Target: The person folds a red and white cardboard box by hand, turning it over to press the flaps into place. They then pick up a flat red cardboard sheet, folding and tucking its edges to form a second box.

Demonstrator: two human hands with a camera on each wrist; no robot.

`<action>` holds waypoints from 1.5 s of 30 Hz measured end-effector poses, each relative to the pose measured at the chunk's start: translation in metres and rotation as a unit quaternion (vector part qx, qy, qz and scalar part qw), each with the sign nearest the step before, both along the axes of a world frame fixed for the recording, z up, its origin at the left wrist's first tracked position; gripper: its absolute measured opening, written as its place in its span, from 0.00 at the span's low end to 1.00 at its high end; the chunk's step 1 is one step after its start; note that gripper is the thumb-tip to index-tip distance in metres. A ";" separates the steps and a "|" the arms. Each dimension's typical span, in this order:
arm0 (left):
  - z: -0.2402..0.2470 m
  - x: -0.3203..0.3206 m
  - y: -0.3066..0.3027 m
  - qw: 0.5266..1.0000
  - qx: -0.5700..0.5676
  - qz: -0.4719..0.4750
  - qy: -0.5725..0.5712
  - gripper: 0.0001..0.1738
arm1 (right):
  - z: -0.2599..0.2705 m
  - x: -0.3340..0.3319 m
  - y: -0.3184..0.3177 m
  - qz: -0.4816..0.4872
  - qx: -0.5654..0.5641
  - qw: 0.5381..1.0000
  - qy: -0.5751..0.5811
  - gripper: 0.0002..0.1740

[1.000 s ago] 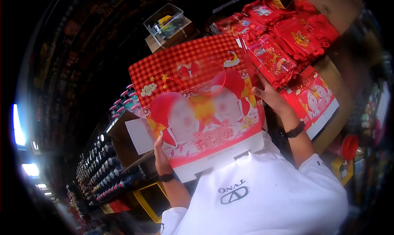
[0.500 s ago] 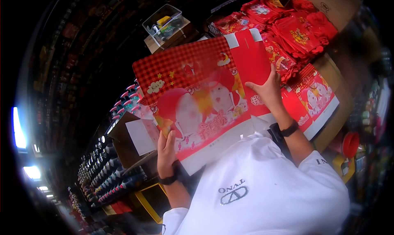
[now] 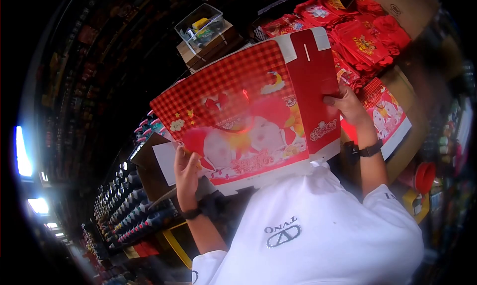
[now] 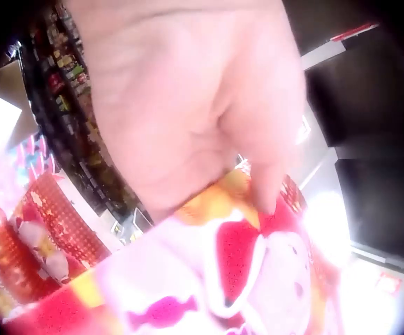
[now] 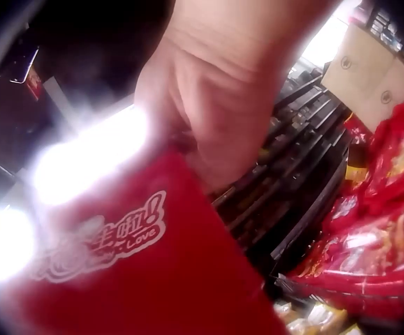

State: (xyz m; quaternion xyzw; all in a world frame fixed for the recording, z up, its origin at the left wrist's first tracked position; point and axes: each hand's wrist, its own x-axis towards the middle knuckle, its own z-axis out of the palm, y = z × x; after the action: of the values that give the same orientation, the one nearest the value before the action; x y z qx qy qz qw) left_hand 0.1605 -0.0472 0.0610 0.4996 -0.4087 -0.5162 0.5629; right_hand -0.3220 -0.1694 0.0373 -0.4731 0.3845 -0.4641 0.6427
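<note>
Printed carton (image 3: 258, 138), red with a checked band along its top, is held up before the person's white shirt (image 3: 323, 230) in the head view. Its red side panel (image 3: 314, 88) stands at an angle to the printed front, with white tabs at the upper end. The left hand (image 3: 186, 175) grips the carton's left edge, the thumb on the front and the other fingers mostly hidden. The right hand (image 3: 350, 107) grips the outer edge of the side panel, its thumb on the red face and its fingers behind. Beyond lie piles of red packets (image 3: 362, 41) and a clear plastic bin (image 3: 218, 22); near the right forearm is another printed sheet (image 3: 385, 117).

From the left wrist, the left hand is seen close and blurred, closed over the carton's edge beside a yellow patch, the thumb on the print.

From the right wrist, the right hand is bent over the edge of the side panel, above white lettering that includes "LOVE"; the fingertips cannot be made out. Red packets lie at the right, beneath brown cardboard boxes (image 5: 364, 73).
</note>
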 end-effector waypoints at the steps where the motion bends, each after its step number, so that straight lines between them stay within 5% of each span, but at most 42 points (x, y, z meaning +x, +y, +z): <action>1: -0.006 0.004 -0.005 0.999 -0.003 0.031 0.024 0.17 | -0.001 0.004 0.002 -0.004 -0.008 1.000 0.013 0.18; 6: -0.009 0.009 -0.023 0.992 -0.060 0.106 0.015 0.15 | -0.011 0.019 0.005 -0.020 -0.048 0.998 0.044 0.15; 12: -0.014 -0.004 -0.032 0.976 -0.118 0.170 -0.068 0.13 | -0.014 0.033 0.012 -0.108 -0.127 0.962 0.218 0.14; 21: 0.009 0.009 -0.043 0.977 -0.100 0.185 -0.037 0.17 | -0.012 0.025 0.011 -0.028 -0.064 0.997 0.017 0.13; 34: 0.006 0.021 -0.039 0.956 -0.200 0.210 -0.032 0.09 | 0.011 0.007 0.004 0.003 0.026 0.999 0.042 0.19; 42: -0.001 0.021 -0.032 0.984 -0.031 0.172 0.039 0.12 | 0.008 0.029 -0.010 -0.100 -0.119 0.985 0.074 0.18; 45: -0.027 0.021 -0.013 0.991 0.037 0.118 0.052 0.13 | -0.006 0.026 -0.013 -0.132 -0.086 0.986 0.051 0.19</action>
State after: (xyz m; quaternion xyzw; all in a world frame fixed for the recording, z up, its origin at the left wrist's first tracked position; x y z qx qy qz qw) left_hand 0.1814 -0.0604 0.0343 0.5370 -0.2979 -0.4865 0.6215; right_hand -0.2957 -0.1823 0.0315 -0.4949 0.4345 -0.5515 0.5121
